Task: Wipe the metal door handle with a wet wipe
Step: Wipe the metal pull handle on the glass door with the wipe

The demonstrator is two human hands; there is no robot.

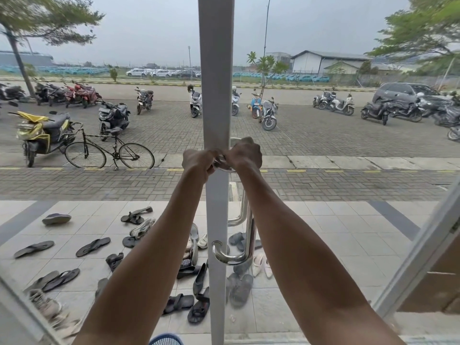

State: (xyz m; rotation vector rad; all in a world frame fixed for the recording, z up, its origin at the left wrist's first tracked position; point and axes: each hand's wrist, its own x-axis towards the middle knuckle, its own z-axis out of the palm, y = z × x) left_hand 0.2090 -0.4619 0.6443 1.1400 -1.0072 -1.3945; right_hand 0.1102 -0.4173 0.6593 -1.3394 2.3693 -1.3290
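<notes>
Together, left hand (196, 161) and right hand (245, 154) are held raised, fingers curled and met around the top bend of the handle (249, 235), against the frame (216, 70), wipe not made out.

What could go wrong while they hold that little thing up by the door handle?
1. The left hand and right hand both pinch a small shiny thing between them; I cannot tell if it is the wipe. It could slip and fall to the floor.
2. Both hands are up near the top of the metal door handle, so its lower bend might get missed.
</notes>
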